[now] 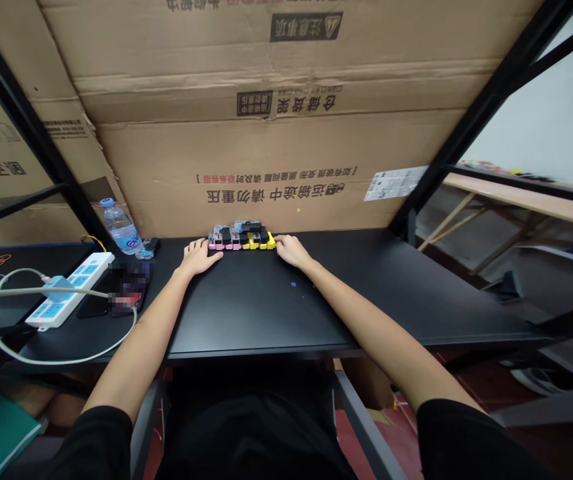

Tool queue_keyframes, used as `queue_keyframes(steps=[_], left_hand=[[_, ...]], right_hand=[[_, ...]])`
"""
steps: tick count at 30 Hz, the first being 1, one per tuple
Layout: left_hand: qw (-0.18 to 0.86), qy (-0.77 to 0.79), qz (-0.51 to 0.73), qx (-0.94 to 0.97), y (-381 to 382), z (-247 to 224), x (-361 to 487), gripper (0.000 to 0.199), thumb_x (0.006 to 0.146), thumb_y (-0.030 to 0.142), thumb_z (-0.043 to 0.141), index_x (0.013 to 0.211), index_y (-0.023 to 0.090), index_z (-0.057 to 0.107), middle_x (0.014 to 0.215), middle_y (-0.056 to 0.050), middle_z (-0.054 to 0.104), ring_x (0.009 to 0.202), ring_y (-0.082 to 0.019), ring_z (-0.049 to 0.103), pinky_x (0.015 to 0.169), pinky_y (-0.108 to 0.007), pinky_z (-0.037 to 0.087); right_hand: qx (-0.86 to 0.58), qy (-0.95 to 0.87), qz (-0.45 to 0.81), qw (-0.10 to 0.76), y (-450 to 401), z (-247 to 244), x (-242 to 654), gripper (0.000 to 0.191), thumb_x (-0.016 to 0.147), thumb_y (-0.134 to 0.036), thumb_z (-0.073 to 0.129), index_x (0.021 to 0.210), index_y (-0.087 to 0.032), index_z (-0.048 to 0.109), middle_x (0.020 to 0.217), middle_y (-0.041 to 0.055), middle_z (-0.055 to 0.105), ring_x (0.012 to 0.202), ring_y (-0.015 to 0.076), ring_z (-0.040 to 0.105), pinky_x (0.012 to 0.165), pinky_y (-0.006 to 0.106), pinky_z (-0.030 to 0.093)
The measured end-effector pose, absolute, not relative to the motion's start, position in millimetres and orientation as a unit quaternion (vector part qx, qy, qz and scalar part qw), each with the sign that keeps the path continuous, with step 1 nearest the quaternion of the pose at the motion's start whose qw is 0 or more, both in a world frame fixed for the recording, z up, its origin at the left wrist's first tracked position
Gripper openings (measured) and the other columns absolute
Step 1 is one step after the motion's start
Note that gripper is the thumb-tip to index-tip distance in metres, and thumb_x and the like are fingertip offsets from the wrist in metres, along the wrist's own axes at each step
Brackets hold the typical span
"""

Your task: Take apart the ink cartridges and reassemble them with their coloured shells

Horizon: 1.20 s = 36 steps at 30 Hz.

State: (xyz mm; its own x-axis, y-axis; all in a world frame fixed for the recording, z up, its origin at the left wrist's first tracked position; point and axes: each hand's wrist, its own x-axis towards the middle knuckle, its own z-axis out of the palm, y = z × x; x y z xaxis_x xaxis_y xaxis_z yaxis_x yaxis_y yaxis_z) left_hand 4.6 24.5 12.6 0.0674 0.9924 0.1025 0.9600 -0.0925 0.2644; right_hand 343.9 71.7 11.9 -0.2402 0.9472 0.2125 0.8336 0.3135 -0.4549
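Note:
A row of small pink and yellow plastic pieces (242, 239) with black and clear parts on top stands at the back of the black table, close to the cardboard; their exact kind is too small to make out. At the row's pink left end is my left hand (197, 257), open, its thumb stretched along the table in front of the pieces. My right hand (292, 252) lies at the yellow right end. Its index finger points to the end piece and seems to touch it, while the other fingers are curled in.
Cardboard (266, 147) walls off the back of the black table (261, 313). To the left are a water bottle (120, 227), a white power strip (71, 290) with cables, and a dark phone-like device (129, 287), partly blurred. Black metal posts frame both sides. A person's legs show lower left.

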Motion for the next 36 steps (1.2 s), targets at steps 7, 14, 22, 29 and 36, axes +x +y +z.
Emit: queue_keyframes(steps=[7, 14, 22, 29, 36], left_hand=[[0.064, 0.668, 0.140, 0.728, 26.8, 9.1, 3.6, 0.079, 0.099, 0.073, 0.049, 0.160, 0.022, 0.050, 0.176, -0.017, 0.042, 0.161, -0.043, 0.036, 0.128, -0.056, 0.030], [0.062, 0.668, 0.138, 0.728, 27.5, 6.8, 2.8, 0.080, 0.099, 0.074, 0.047, 0.160, 0.021, 0.049, 0.177, -0.017, 0.040, 0.162, -0.043, 0.034, 0.129, -0.056, 0.029], [0.061, 0.672, 0.155, 0.722, 28.9, 6.0, 3.9, 0.078, 0.096, 0.071, 0.054, 0.153, 0.018, 0.052, 0.164, -0.022, 0.053, 0.154, -0.043, 0.045, 0.123, -0.051, 0.037], [0.066, 0.669, 0.159, 0.723, 26.7, 8.0, 5.1, 0.072, 0.097, 0.069, 0.054, 0.148, 0.019, 0.054, 0.160, -0.021, 0.057, 0.152, -0.042, 0.047, 0.121, -0.050, 0.039], [0.070, 0.678, 0.171, 0.712, 26.1, 9.9, 5.1, 0.066, 0.096, 0.067, 0.058, 0.143, 0.019, 0.057, 0.155, -0.020, 0.062, 0.150, -0.041, 0.048, 0.120, -0.050, 0.040]], right_hand=[[-0.566, -0.784, 0.118, 0.224, 71.2, 12.1, 344.9, 0.050, 0.100, -0.008, 0.044, 0.132, -0.018, 0.082, 0.134, 0.0134, 0.081, 0.123, 0.0269, 0.076, 0.102, 0.028, 0.052], [-0.570, -0.786, 0.104, 0.216, 67.4, 13.4, 344.2, 0.049, 0.101, -0.012, 0.045, 0.132, -0.019, 0.082, 0.134, 0.0131, 0.081, 0.122, 0.0286, 0.077, 0.100, 0.030, 0.054], [-0.577, -0.784, 0.085, 0.214, 69.1, 9.5, 344.5, 0.045, 0.101, -0.014, 0.048, 0.131, -0.023, 0.081, 0.131, 0.0102, 0.082, 0.121, 0.0275, 0.076, 0.101, 0.030, 0.055], [-0.573, -0.790, 0.087, 0.201, 67.0, 11.1, 344.2, 0.048, 0.104, -0.014, 0.043, 0.133, -0.023, 0.081, 0.133, 0.0114, 0.081, 0.119, 0.0298, 0.077, 0.096, 0.032, 0.055], [-0.576, -0.787, 0.086, 0.204, 66.2, 11.8, 344.0, 0.047, 0.104, -0.015, 0.045, 0.136, -0.022, 0.080, 0.134, 0.0108, 0.081, 0.119, 0.0279, 0.077, 0.095, 0.029, 0.054]])
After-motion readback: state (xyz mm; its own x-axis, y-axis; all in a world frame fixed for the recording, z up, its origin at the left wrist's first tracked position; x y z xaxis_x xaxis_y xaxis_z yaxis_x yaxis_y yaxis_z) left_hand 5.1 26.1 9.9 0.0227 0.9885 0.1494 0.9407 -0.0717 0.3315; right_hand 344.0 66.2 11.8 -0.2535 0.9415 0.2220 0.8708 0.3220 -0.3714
